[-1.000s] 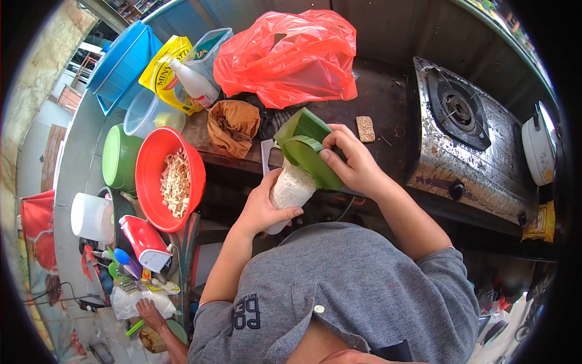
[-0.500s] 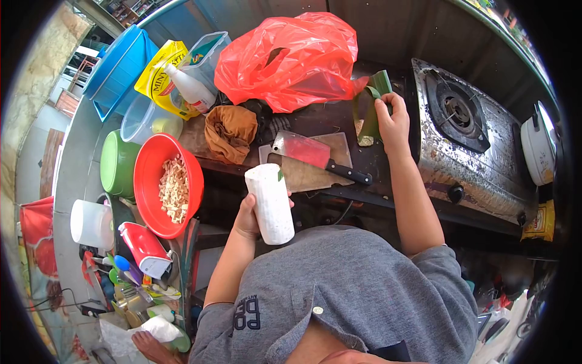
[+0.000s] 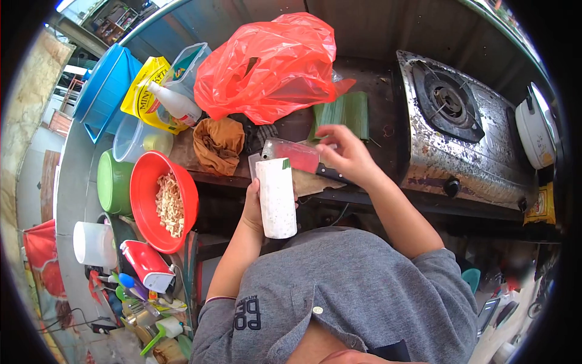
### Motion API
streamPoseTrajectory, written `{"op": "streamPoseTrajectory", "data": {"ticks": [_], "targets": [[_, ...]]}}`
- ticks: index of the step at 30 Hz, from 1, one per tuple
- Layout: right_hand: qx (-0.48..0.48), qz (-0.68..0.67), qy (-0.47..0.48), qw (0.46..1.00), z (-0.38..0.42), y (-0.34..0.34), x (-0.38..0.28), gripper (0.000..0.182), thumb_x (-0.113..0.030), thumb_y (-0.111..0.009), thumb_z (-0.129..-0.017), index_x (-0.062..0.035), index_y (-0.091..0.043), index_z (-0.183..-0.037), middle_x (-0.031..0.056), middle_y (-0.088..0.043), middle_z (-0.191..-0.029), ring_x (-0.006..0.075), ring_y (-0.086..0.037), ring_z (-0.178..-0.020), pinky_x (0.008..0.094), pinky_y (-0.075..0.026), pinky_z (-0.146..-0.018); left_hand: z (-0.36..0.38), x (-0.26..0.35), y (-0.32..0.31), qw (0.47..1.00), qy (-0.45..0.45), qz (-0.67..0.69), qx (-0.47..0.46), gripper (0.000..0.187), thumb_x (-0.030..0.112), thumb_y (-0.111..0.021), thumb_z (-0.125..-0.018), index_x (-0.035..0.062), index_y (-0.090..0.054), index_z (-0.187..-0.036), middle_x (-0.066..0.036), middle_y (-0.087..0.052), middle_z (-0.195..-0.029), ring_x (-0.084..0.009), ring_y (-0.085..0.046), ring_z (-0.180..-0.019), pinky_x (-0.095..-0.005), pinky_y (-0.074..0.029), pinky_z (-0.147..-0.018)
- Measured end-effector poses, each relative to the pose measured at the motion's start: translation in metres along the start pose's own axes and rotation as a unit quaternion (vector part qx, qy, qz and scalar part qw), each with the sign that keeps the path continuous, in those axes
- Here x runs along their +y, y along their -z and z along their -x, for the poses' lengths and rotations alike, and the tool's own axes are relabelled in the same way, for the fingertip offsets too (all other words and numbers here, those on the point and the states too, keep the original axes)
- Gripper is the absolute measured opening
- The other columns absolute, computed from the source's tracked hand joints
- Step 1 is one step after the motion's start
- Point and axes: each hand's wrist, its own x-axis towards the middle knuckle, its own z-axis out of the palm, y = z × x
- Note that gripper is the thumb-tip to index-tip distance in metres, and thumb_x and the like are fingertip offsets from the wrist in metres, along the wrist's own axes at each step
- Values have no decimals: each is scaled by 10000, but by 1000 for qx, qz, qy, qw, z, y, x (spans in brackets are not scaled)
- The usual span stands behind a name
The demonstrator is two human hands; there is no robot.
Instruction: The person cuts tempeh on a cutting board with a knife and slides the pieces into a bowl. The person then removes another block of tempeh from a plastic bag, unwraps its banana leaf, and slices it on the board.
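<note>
My left hand [image 3: 251,205] is wrapped round a thick white roll of tempeh [image 3: 279,203], held nearly upright in front of my chest. A small scrap of green leaf [image 3: 287,163] clings to its top edge. My right hand [image 3: 347,153] hovers over the cleaver with fingers apart and nothing visible in them. Beneath it, the cleaver [image 3: 297,156] with a reddish blade and black handle lies on a cutting board [image 3: 312,183], partly hidden by the tempeh and hand. Green banana leaf [image 3: 345,112] lies flat just beyond.
A red plastic bag [image 3: 267,67] stands at the back, with a brown cloth [image 3: 218,145] in front. To the left, a red basin [image 3: 140,203] holds many small pale pieces, near a green tub [image 3: 114,182]. A gas stove [image 3: 485,145] stands to the right.
My right hand has let go of the leaf strip and moved left and nearer, over the cleaver. The leaf now lies flat on the table. The tempeh stays in my left hand.
</note>
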Motion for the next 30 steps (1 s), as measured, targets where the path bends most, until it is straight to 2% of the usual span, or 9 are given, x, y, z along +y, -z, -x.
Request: {"op": "streamPoseTrajectory", "data": {"ticks": [2,4,18,21,24,26,28,29,30], "targets": [[-92,-39,-36,994,5,-11,-14,394,-245,-657,-886,21,-511,-1136,107,-586,-1045,136,-601,-927,266,-499,-756,-5,-1,-4,997,-13,-81,9,859,657,-587,-752,24,-428,-1309,-164,-612,-993,-275,-650,-805,-404,-578,-672],[-92,-47,0,995,6,-23,-7,375,-246,-650,-893,37,-511,-1096,103,-600,-976,148,-613,-897,282,-499,-774,-8,-3,-11,995,-10,-97,7,845,644,-604,-741,26,-441,-1293,-163,-618,-984,-273,-653,-811,-400,-576,-684],[-98,-14,9,995,6,-20,-7,231,-161,-583,-925,19,-515,-1051,69,-601,-925,102,-579,-853,277,-492,-758,-13,-8,3,978,-92,-184,27,834,608,-667,-692,13,-479,-1247,-156,-628,-989,-265,-659,-812,-383,-563,-725],[-100,-143,-33,984,-1,-25,12,158,-117,-554,-937,18,-522,-1014,57,-604,-886,88,-577,-828,265,-492,-738,-9,-4,-3,988,-60,-144,-2,883,646,-637,-694,6,-452,-1274,-156,-615,-944,-264,-652,-774,-398,-562,-695],[-17,-36,-9,999,-16,-11,21,148,-104,-582,-889,24,-536,-948,112,-632,-801,158,-637,-751,291,-494,-659,-6,7,-24,996,-46,-65,-26,956,688,-597,-700,-2,-396,-1332,-167,-597,-895,-271,-639,-726,-411,-556,-651],[48,20,-52,997,-31,6,22,176,-68,-571,-860,31,-545,-1003,153,-641,-887,224,-652,-857,339,-508,-720,-5,13,-23,999,-9,-5,-42,1005,712,-571,-708,-2,-342,-1378,-182,-586,-869,-282,-630,-690,-416,-550,-621],[148,215,79,962,-47,26,43,341,-49,-570,-818,26,-513,-1145,216,-592,-1099,313,-615,-995,407,-498,-827,-3,14,-18,999,-18,-17,-43,997,722,-547,-727,15,-333,-1396,-183,-589,-877,-284,-624,-672,-412,-548,-612],[134,256,38,956,-46,33,50,510,-51,-581,-785,7,-438,-1271,244,-476,-1275,376,-531,-1114,451,-455,-922,-2,15,-16,999,-28,-20,-1,978,719,-536,-739,23,-336,-1396,-185,-591,-883,-284,-624,-672,-410,-548,-611],[134,256,37,956,-42,35,48,510,-51,-581,-785,7,-438,-1271,244,-476,-1275,376,-531,-1114,451,-455,-922,0,15,-14,998,-39,-22,41,959,716,-526,-752,31,-338,-1396,-187,-594,-889,-283,-623,-672,-407,-547,-610]]}}
